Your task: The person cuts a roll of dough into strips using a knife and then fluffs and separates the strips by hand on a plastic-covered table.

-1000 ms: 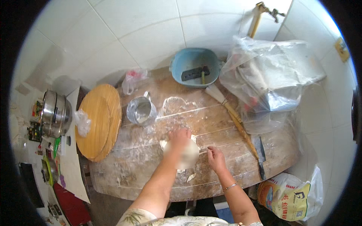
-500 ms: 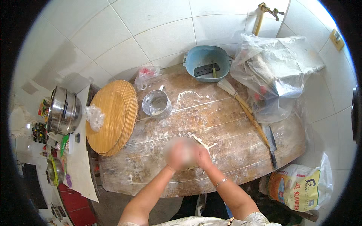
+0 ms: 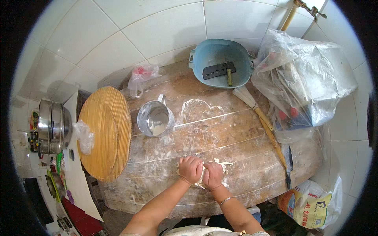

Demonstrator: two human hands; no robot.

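While the left hand (image 3: 190,169) curled beside the right hand (image 3: 213,175), both closed with bent fingers on pale dough (image 3: 225,163) at the near middle of the floured table (image 3: 240,145); how much each palm enclosed could not be told. Farther left stood a metal cup (image 3: 155,118).
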